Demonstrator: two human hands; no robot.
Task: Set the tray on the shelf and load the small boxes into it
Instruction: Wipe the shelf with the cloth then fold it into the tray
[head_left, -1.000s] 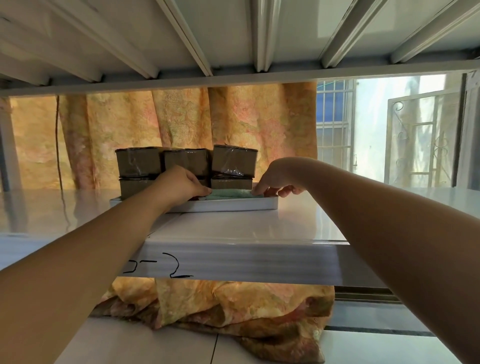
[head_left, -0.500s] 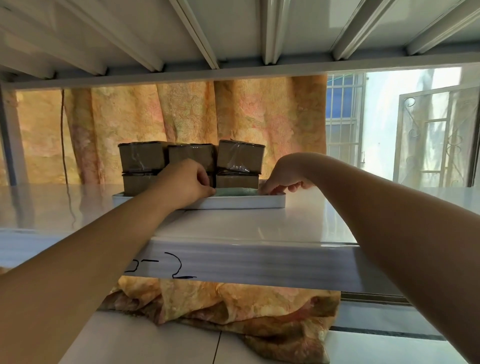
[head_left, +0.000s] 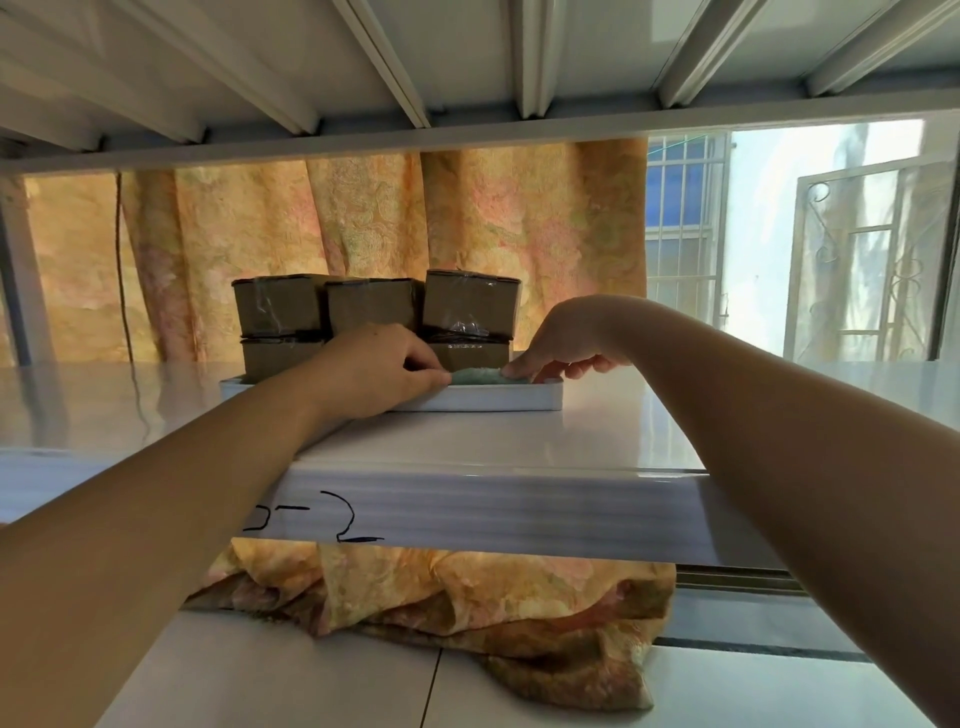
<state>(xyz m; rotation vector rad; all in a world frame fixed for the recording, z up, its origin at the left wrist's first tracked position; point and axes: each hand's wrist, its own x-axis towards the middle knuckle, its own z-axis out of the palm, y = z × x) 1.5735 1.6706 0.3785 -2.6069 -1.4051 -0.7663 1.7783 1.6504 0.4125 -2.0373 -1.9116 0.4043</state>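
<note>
A shallow white tray (head_left: 498, 401) lies on the glossy white shelf (head_left: 519, 441). Several small brown cardboard boxes (head_left: 470, 304) wrapped in clear film stand in it, stacked two high along its back. A pale green box (head_left: 478, 376) lies low at the tray's front. My left hand (head_left: 379, 371) pinches that green box's left end, reaching over the tray's front wall. My right hand (head_left: 563, 345) rests its fingertips on the box's right end, near the tray's right corner. The lower middle box is hidden behind my left hand.
A second shelf (head_left: 467, 78) with metal ribs sits close overhead. An orange floral curtain (head_left: 467, 218) hangs behind and bunches on the tiled floor (head_left: 311, 675) below. A barred window (head_left: 680, 244) and a metal gate (head_left: 872, 260) stand at right. "2" is written on the shelf's front edge.
Both hands have stayed at the tray's front and now hold the green box at either end. My head has moved slightly, so the scene sits lower in view.
</note>
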